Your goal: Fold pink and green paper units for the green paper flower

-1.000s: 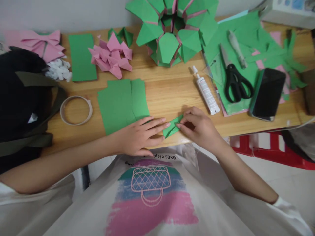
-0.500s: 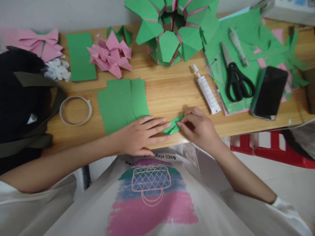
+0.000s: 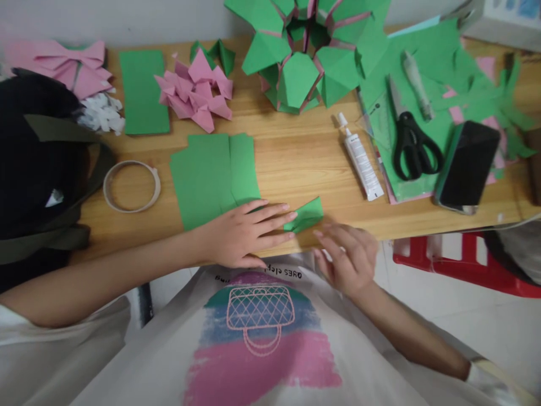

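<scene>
My left hand [image 3: 256,232] lies flat near the table's front edge, fingers stretched out. Its fingertips rest on the left end of a small folded piece of green paper [image 3: 310,214]. Under and behind this hand are overlapping green paper sheets [image 3: 207,169], partly covered by the fingers. My right hand [image 3: 349,256] is just off the front edge, to the right of the folded paper and apart from it. Its fingers are loosely bent and spread, with nothing in them.
Behind stand a green and pink paper construction [image 3: 298,79] and folded pink paper pieces [image 3: 196,93]. To the right lie a glue tube [image 3: 364,163], black-handled scissors [image 3: 414,146] and a phone [image 3: 468,166]. A tape roll [image 3: 132,186] and a black bag [image 3: 34,169] are at left.
My right hand has let go of the folded green paper and drawn back toward me, off the table edge. My left hand stays on the paper. The view has shifted slightly.
</scene>
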`<state>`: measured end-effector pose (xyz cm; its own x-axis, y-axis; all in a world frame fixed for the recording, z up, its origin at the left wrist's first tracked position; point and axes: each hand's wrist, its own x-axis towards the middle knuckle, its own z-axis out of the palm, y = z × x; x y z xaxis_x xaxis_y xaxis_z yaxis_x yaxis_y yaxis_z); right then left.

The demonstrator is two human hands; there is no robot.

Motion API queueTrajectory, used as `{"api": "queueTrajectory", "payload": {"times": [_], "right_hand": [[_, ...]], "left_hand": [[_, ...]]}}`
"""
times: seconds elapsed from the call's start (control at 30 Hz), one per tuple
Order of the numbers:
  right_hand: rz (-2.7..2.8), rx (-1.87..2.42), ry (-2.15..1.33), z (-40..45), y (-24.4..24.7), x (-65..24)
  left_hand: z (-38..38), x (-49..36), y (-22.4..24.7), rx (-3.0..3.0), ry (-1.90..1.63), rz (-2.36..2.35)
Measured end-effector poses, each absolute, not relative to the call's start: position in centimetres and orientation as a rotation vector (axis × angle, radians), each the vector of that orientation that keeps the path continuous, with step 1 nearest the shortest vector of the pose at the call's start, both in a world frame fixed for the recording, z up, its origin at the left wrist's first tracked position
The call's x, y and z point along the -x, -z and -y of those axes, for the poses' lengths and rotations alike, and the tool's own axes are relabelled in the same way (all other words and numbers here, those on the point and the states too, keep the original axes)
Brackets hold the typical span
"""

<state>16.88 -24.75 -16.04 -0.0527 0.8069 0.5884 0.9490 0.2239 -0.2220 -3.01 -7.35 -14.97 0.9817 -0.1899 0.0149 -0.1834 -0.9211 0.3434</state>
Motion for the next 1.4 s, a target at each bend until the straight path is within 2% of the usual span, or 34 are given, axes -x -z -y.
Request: {"api": "queueTrajectory", "payload": {"times": [0.1,0.2,1.4], "right_hand": [[2.004,1.716,0.082,26.2,16.7,-15.8],[2.026,1.823,0.02,26.6,17.3,-15.1],[2.067,1.836,0.098,26.5,18.0,-15.0]], "left_hand": [[7.3,3.0,15.0,-2.774,0.024,0.272],[7.3,3.0,15.0,-2.758,0.024,0.271],[6.1,2.7,14.9,-2.732,0.031,0.398]]}}
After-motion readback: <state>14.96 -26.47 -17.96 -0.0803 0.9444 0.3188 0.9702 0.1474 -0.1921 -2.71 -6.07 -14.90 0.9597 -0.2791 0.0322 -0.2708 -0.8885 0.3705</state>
